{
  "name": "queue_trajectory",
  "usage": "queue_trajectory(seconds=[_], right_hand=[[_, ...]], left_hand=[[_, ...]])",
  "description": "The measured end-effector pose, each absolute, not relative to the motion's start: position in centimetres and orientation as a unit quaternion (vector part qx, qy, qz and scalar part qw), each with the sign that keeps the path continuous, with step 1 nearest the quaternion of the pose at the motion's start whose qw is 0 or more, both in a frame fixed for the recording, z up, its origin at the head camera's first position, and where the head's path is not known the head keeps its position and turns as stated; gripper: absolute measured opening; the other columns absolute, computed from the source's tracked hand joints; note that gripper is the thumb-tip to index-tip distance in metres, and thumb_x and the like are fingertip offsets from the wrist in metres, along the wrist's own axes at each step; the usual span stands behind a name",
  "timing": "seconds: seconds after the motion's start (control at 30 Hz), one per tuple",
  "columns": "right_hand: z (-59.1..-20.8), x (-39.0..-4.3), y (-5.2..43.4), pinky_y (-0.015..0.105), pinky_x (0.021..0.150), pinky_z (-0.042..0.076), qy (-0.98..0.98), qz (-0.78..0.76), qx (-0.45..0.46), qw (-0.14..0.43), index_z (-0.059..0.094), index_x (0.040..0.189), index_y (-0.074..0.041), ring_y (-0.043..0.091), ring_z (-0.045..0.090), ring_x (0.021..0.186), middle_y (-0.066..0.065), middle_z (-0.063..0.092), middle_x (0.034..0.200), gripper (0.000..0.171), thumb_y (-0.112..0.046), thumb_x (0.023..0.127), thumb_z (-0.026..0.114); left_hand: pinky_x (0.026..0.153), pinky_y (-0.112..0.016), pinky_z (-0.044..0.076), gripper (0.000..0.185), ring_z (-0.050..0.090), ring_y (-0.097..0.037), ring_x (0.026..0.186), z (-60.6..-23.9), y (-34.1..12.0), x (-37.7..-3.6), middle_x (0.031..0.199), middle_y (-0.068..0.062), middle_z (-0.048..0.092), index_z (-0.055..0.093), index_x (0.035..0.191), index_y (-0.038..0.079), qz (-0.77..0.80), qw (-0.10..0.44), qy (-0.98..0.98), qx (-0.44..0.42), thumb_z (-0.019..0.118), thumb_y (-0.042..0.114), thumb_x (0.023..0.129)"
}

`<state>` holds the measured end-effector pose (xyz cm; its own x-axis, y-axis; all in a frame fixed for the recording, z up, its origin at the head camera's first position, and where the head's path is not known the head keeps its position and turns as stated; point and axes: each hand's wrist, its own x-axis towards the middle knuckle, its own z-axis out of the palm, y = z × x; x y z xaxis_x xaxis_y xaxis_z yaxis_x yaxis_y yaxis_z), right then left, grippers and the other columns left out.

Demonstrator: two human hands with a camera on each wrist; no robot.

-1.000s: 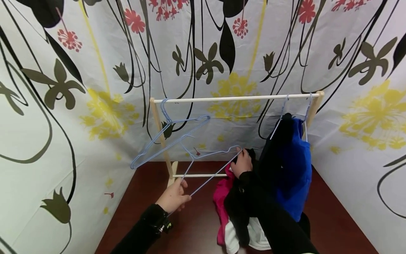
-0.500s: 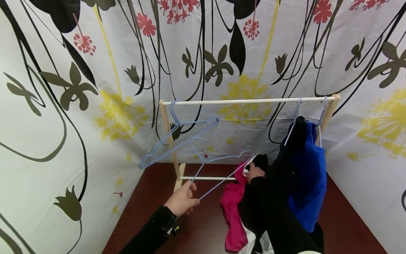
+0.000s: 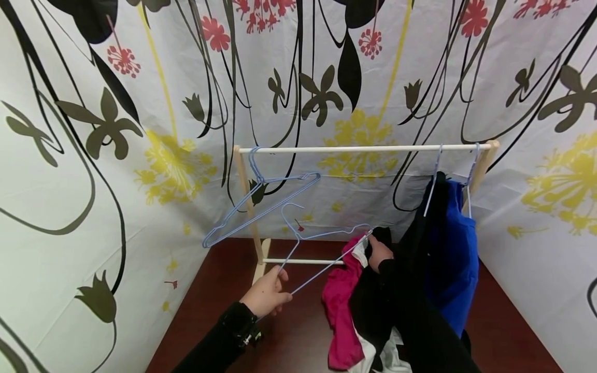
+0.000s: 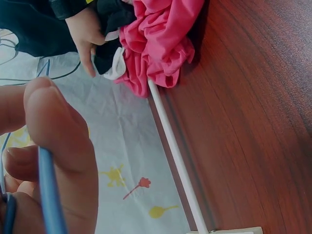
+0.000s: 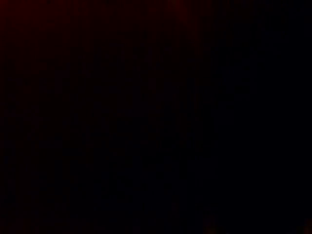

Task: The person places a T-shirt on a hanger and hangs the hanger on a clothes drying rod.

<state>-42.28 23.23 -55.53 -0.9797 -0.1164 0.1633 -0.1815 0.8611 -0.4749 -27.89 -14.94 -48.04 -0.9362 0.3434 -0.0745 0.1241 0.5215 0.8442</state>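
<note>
At the middle of the bench (image 3: 298, 331), in front of the small wooden rack (image 3: 364, 149), the left hand (image 3: 267, 295) pinches the lower corner of a light-blue wire hanger (image 3: 322, 234), thumb and fingers curled round the wire; the left wrist view shows the wire running between the fingertips (image 4: 58, 146). The hanger slants from that hand at 7 o'clock up toward 2 o'clock, where its far shoulder meets the right hand (image 3: 379, 252). That hand grips the collar of a black garment (image 3: 373, 305), fingers curled into the cloth beside a white tag. A pink garment (image 3: 342, 311) hangs just left of the black one, touching it.

Against half a second ago, the right hand sits slightly farther right and the tag now shows more plainly at the hanger's tip; the left hand has barely shifted. A second ago the right hand lay higher over the cloth, which covered the tag.

A second blue hanger (image 3: 261, 207) hangs tilted at the rack's left end. A blue garment (image 3: 454, 254) and a dark one hang at the right end, at 3 o'clock from the hands.

The right wrist view is wholly dark and shows nothing. The right sleeve hides the lower cloth pile, and the white fabric at 6 o'clock is cut off by the frame edge. Whether the hanger's tip is inside the collar cannot be told.
</note>
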Motion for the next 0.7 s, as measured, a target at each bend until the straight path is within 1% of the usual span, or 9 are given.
queue_trajectory(seconds=[0.07, 0.1, 0.17, 0.23, 0.3, 0.4, 0.53, 0.7], right_hand=[[-55.0, -42.0, 23.4, 0.042, 0.060, 0.043, -0.963, 0.247, 0.076, 0.073, 0.045, 0.145, 0.003, 0.035, 0.058, 0.074, 0.034, 0.062, 0.103, 0.067, 0.015, 0.080, 0.051], [-54.7, -41.8, 23.4, 0.043, 0.061, 0.044, -0.963, 0.245, 0.073, 0.080, 0.050, 0.141, 0.003, 0.036, 0.058, 0.074, 0.033, 0.063, 0.101, 0.060, 0.014, 0.081, 0.051], [-54.0, -41.4, 23.5, 0.046, 0.067, 0.047, -0.961, 0.248, 0.058, 0.104, 0.061, 0.127, 0.005, 0.040, 0.061, 0.079, 0.031, 0.065, 0.102, 0.044, 0.010, 0.084, 0.052], [-53.1, -40.9, 23.5, 0.052, 0.076, 0.049, -0.955, 0.265, 0.045, 0.127, 0.067, 0.112, 0.006, 0.044, 0.062, 0.084, 0.028, 0.068, 0.103, 0.029, 0.006, 0.087, 0.051], [-52.2, -40.6, 23.6, 0.056, 0.084, 0.048, -0.949, 0.272, 0.029, 0.156, 0.070, 0.106, 0.004, 0.046, 0.064, 0.092, 0.026, 0.070, 0.104, 0.025, -0.001, 0.090, 0.052], [-50.7, -40.3, 23.8, 0.058, 0.089, 0.047, -0.945, 0.282, 0.004, 0.169, 0.071, 0.113, 0.003, 0.048, 0.063, 0.100, 0.025, 0.070, 0.112, 0.029, -0.010, 0.095, 0.052], [-49.0, -39.8, 24.0, 0.056, 0.095, 0.045, -0.935, 0.315, -0.030, 0.162, 0.069, 0.125, 0.000, 0.045, 0.061, 0.110, 0.024, 0.066, 0.124, 0.034, -0.019, 0.103, 0.050], [-47.2, -38.9, 23.9, 0.053, 0.099, 0.043, -0.921, 0.361, -0.052, 0.138, 0.067, 0.130, -0.004, 0.040, 0.060, 0.114, 0.020, 0.064, 0.129, 0.039, -0.026, 0.106, 0.046]], left_hand=[[0.050, -0.038, 0.052, 0.035, 0.062, -0.026, 0.054, -48.1, -14.8, -27.9, 0.069, -0.008, 0.061, 0.049, 0.116, 0.014, 0.469, 0.118, 0.865, 0.136, 0.075, 0.011, 0.092], [0.050, -0.039, 0.052, 0.035, 0.062, -0.026, 0.054, -48.0, -14.8, -27.8, 0.069, -0.008, 0.061, 0.049, 0.116, 0.014, 0.469, 0.119, 0.864, 0.137, 0.075, 0.011, 0.092], [0.050, -0.039, 0.053, 0.035, 0.062, -0.026, 0.055, -48.0, -14.7, -27.8, 0.069, -0.008, 0.061, 0.049, 0.116, 0.014, 0.469, 0.120, 0.864, 0.138, 0.075, 0.012, 0.092], [0.050, -0.039, 0.053, 0.035, 0.063, -0.027, 0.055, -48.0, -14.6, -27.8, 0.069, -0.008, 0.060, 0.049, 0.116, 0.014, 0.468, 0.119, 0.864, 0.140, 0.075, 0.012, 0.092], [0.050, -0.039, 0.053, 0.036, 0.063, -0.028, 0.056, -48.0, -14.6, -27.7, 0.070, -0.008, 0.060, 0.049, 0.116, 0.014, 0.467, 0.117, 0.865, 0.141, 0.075, 0.012, 0.092], [0.049, -0.039, 0.053, 0.035, 0.064, -0.031, 0.058, -48.1, -14.6, -27.8, 0.071, -0.008, 0.060, 0.049, 0.116, 0.014, 0.464, 0.112, 0.867, 0.145, 0.074, 0.011, 0.092], [0.050, -0.039, 0.053, 0.035, 0.063, -0.028, 0.056, -48.3, -14.5, -27.8, 0.071, -0.008, 0.059, 0.049, 0.116, 0.015, 0.454, 0.112, 0.872, 0.148, 0.074, 0.012, 0.092], [0.049, -0.039, 0.052, 0.035, 0.061, -0.025, 0.053, -48.4, -14.2, -28.0, 0.070, -0.008, 0.058, 0.049, 0.115, 0.016, 0.441, 0.116, 0.876, 0.158, 0.075, 0.012, 0.092]])
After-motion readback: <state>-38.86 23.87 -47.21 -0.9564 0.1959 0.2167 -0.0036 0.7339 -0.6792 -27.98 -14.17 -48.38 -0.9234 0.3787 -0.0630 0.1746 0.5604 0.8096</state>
